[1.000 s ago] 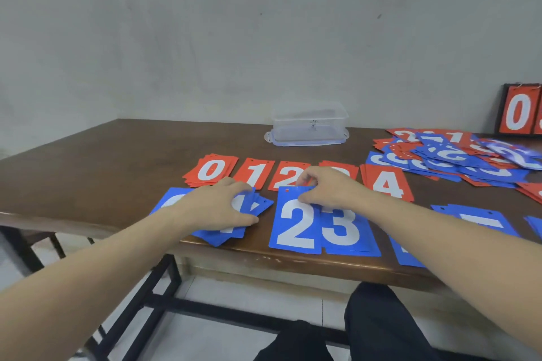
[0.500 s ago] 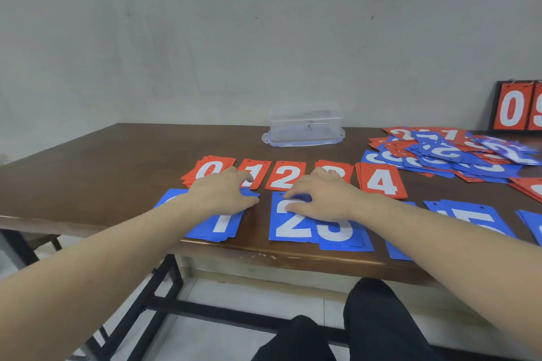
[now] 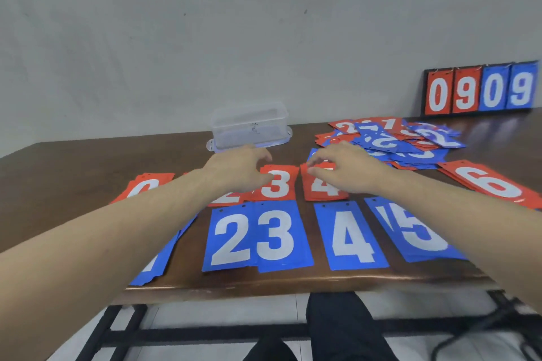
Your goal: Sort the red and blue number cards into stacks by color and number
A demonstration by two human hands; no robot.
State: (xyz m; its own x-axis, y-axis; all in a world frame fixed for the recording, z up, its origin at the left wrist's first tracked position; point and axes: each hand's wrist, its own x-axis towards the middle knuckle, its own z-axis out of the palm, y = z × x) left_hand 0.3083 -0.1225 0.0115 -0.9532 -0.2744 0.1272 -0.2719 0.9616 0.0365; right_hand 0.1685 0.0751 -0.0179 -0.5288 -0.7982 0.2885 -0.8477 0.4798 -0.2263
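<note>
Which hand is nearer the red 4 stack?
Right. The right hand is over the top of the red 4 stack, fingertips at its upper edge. The left hand is by the red 3 stack, one stack over.

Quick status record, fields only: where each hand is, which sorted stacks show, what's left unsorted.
left hand: over red 3 stack, fingers loosely curled, holding nothing
right hand: fingertips at top edge of red 4 stack
blue row: blue 2, blue 3, blue 4, blue 5
unsorted: mixed pile, far right

Head-worn camera looks forward and down, close over the table [image 3: 88, 161].
</note>
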